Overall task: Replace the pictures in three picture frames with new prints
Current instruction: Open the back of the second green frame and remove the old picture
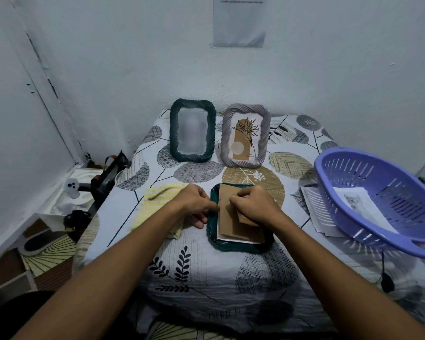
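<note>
Apparently midway: both hands, left hand (196,204) and right hand (253,204), are pinching the brown backing board (231,227) of the near green frame (241,246); two far frames are standing upright.

Both forearms are bare to the frame's lower edge, with no sleeves, watch, rings or gloves showing

Leaf-print table (206,278): frames (192,133), basket (378,200), cloth (157,200)
</note>
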Action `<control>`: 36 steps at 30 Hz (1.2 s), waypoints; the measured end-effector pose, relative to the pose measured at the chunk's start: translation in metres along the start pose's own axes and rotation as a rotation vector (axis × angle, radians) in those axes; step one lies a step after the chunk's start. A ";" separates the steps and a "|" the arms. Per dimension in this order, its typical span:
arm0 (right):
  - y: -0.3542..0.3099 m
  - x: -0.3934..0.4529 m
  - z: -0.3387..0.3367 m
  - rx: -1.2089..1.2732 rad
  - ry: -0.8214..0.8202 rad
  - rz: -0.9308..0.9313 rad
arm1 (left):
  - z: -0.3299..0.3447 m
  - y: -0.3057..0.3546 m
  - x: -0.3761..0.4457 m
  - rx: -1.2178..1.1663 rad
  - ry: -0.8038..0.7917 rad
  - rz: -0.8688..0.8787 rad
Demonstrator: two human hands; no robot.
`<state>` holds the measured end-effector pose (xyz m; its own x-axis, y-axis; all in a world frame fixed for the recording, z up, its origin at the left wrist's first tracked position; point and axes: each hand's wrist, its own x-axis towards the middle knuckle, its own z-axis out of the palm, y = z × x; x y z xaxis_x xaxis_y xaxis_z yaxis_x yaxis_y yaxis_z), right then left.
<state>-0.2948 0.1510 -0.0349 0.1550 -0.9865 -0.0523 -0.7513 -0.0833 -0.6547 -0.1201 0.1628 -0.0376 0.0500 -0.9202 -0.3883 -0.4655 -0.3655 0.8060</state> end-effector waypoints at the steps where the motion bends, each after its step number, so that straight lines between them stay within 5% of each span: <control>1: 0.000 -0.001 -0.001 0.006 0.001 0.001 | 0.001 0.000 0.001 0.007 0.011 -0.002; 22: 0.005 -0.008 -0.046 0.603 -0.019 0.154 | -0.003 0.010 0.003 0.079 -0.023 -0.087; 36: 0.041 0.009 -0.059 -0.003 0.084 0.076 | -0.012 0.013 0.002 0.407 0.093 -0.030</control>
<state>-0.3620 0.1300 -0.0179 0.0427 -0.9984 -0.0382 -0.7609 -0.0077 -0.6488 -0.1156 0.1547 -0.0224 0.1397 -0.9254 -0.3523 -0.7729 -0.3244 0.5454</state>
